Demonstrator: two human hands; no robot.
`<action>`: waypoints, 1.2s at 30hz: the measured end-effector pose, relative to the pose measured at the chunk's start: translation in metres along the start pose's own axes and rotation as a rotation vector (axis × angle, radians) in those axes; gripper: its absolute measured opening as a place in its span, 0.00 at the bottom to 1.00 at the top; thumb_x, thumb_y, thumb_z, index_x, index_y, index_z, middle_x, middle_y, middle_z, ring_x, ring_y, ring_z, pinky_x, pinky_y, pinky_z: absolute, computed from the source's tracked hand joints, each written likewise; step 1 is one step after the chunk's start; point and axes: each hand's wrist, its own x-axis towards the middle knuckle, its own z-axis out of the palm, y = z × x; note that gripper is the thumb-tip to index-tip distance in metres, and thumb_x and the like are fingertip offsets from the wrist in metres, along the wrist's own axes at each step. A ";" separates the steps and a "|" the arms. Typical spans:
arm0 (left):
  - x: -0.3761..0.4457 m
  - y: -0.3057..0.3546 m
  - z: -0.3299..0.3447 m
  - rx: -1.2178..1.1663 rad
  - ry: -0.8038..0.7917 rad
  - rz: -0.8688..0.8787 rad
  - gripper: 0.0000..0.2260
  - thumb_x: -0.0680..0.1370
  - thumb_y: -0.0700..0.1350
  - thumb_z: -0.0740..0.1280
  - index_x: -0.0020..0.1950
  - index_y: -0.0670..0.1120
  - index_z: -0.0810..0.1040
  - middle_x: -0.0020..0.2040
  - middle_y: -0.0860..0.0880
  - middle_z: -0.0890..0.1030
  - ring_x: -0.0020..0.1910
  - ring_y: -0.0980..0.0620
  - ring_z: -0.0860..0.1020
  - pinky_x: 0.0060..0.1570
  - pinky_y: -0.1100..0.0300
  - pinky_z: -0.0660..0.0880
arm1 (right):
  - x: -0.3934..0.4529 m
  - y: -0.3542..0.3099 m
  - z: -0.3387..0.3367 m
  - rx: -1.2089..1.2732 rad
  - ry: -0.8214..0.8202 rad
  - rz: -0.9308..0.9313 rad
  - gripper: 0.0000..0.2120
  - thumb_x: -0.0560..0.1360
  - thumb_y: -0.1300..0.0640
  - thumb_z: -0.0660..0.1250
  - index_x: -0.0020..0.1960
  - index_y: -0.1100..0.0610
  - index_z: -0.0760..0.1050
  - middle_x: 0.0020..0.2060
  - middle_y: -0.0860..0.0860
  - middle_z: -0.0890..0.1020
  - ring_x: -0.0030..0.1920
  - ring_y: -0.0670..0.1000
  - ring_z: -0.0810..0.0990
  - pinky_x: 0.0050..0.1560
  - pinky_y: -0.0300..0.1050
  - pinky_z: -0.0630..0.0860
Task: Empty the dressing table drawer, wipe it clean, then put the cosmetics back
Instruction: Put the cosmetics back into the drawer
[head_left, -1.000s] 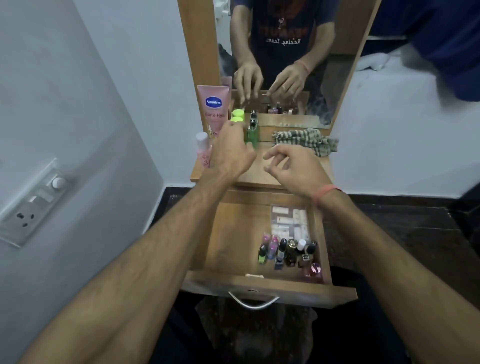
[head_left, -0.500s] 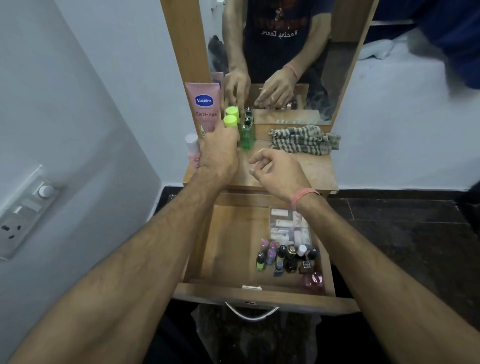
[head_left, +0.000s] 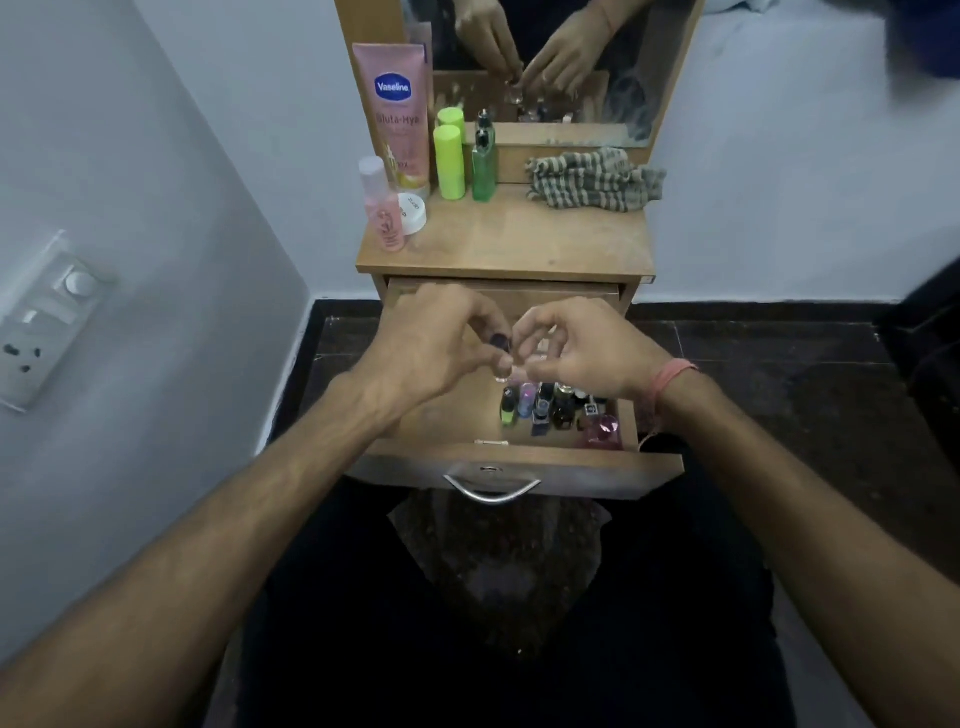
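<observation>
— What is seen of the room and the counter?

— A small wooden counter (head_left: 519, 244) is set against a pale wall, with a mirror (head_left: 597, 62) above it and dark floor tiles below. At the counter's back left a pink Vaseline tube (head_left: 397, 114) is stood upright, with a lime-green bottle (head_left: 450, 162) and a clear green bottle (head_left: 483, 166) just beside it. A pink spray bottle (head_left: 383, 208) and a white jar (head_left: 413, 212) are placed in front of the tube. A striped cloth (head_left: 592, 179) is left crumpled at the back right. A switch panel (head_left: 47, 322) is fixed to the left wall.

— And the drawer?

— The drawer (head_left: 514, 470) is pulled out below the counter. A cluster of small cosmetic bottles (head_left: 550, 410) is gathered in its front right part.

— How are the fingers held?

— Both hands are held close together over the drawer. A small dark-capped bottle (head_left: 501, 358) is pinched by the curled fingers of the left hand (head_left: 431, 348). The right hand (head_left: 587, 351) has its fingers curled narrow, their tips brought against the same bottle; whether it is truly gripped by them cannot be told.
</observation>
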 end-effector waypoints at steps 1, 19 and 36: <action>-0.009 -0.001 0.005 0.002 -0.018 -0.016 0.09 0.73 0.56 0.84 0.50 0.59 0.88 0.45 0.62 0.86 0.41 0.65 0.81 0.41 0.58 0.80 | -0.005 0.000 0.005 -0.055 -0.009 -0.009 0.13 0.73 0.49 0.82 0.54 0.45 0.84 0.46 0.41 0.87 0.36 0.37 0.80 0.39 0.32 0.73; -0.037 -0.006 0.041 0.129 -0.024 -0.144 0.15 0.72 0.57 0.85 0.56 0.59 0.88 0.51 0.61 0.87 0.45 0.60 0.82 0.59 0.54 0.81 | -0.016 -0.006 0.035 -0.260 -0.003 0.031 0.13 0.74 0.54 0.81 0.57 0.45 0.84 0.46 0.38 0.83 0.44 0.38 0.75 0.48 0.39 0.75; -0.016 -0.007 0.059 0.241 -0.061 -0.205 0.16 0.70 0.58 0.86 0.54 0.56 0.87 0.48 0.58 0.84 0.49 0.55 0.82 0.48 0.57 0.75 | -0.014 -0.005 0.044 -0.392 0.031 -0.052 0.11 0.75 0.60 0.76 0.53 0.45 0.86 0.46 0.40 0.84 0.50 0.43 0.80 0.48 0.40 0.76</action>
